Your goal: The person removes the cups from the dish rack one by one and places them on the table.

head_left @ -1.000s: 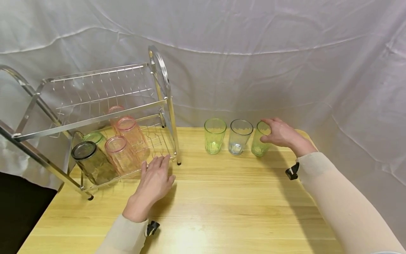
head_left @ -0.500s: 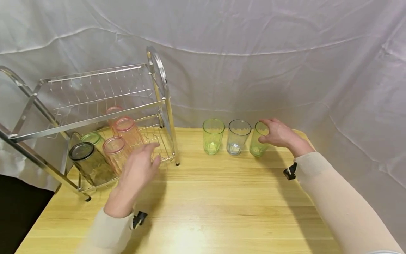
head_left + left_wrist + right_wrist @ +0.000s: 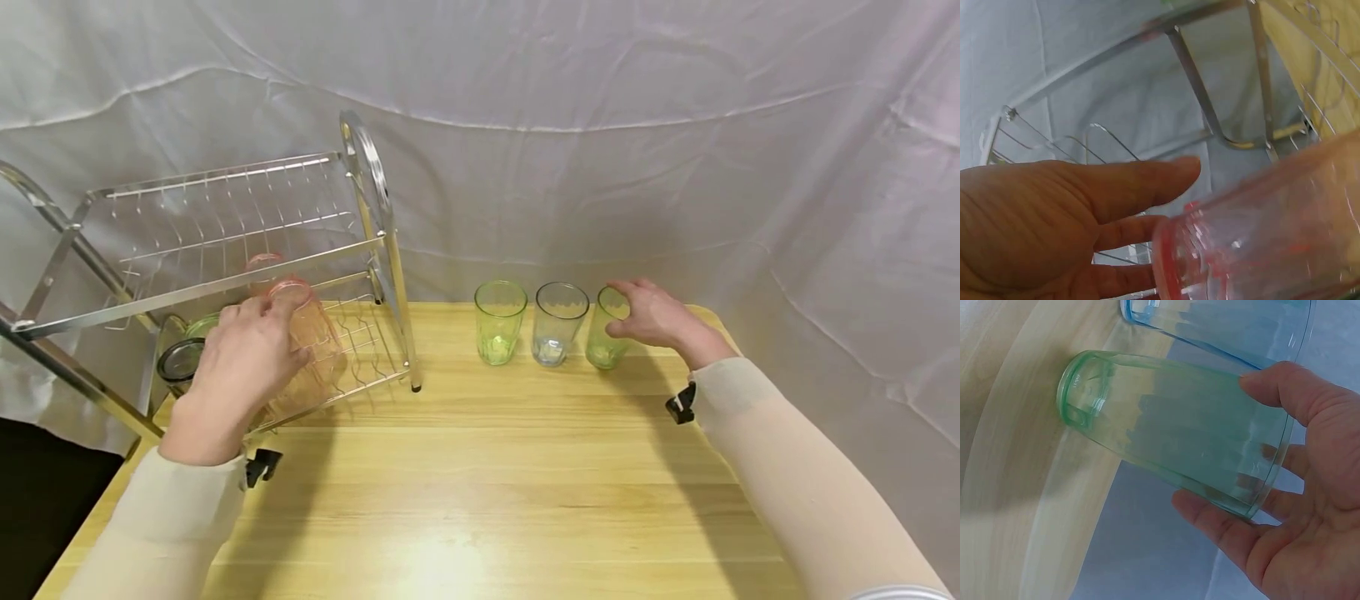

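My left hand [image 3: 243,358] is over the lower shelf of the metal dish rack [image 3: 202,287], covering most of the front glasses. In the left wrist view its fingers reach behind the base end of an upside-down pink glass [image 3: 1272,231], while the thumb stands apart from it. Another pink glass [image 3: 318,329] shows just right of the hand in the head view. My right hand [image 3: 656,315] grips the upper part of a green glass [image 3: 1172,425] from the side, thumb on one side and fingers on the other. That glass stands upright on the wooden table.
Left of the right hand stand a clear bluish glass [image 3: 555,329] and another green glass [image 3: 498,325], both upright. A dark glass [image 3: 180,362] and a green one [image 3: 202,323] peek out beside the left hand. The rack's upper tier overhangs the lower shelf.
My left hand has moved left and up from the rack's front edge to above the front pink glass. The right hand has stayed at the green glass.
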`<state>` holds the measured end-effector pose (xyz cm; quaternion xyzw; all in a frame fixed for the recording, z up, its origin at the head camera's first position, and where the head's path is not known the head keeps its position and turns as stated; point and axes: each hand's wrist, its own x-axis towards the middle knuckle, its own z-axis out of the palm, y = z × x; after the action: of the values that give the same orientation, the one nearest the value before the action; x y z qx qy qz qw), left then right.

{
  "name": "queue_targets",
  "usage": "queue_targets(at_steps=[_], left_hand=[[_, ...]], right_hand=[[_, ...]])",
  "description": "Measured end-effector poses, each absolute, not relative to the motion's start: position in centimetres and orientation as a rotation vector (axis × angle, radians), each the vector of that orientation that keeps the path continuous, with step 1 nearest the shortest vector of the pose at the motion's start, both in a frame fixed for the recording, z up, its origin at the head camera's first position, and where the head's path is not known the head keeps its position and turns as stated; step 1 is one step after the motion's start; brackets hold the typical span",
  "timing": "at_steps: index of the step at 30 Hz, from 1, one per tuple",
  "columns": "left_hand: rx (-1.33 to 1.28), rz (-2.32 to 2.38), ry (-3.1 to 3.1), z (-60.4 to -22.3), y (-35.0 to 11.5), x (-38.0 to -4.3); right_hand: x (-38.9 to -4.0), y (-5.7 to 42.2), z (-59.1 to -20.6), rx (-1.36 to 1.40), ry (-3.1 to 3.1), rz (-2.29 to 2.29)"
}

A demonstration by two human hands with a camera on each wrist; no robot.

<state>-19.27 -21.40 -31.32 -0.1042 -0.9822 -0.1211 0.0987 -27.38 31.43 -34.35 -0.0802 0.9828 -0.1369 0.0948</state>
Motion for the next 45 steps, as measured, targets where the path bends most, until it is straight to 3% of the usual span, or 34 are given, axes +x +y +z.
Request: queue_targets(at_steps=[23,45], left_hand=[[-0.245,-0.187,-3.267,-31.0,-22.4,-20.4],[-0.185,-0.35,-3.058,-27.1,-19.2,-14.2]], right_hand=[[-27.3,31.3,-34.4,-0.244,2.922,-0.419],[-26.7,31.4,-34.0,-0.264,2.993,-0.44]])
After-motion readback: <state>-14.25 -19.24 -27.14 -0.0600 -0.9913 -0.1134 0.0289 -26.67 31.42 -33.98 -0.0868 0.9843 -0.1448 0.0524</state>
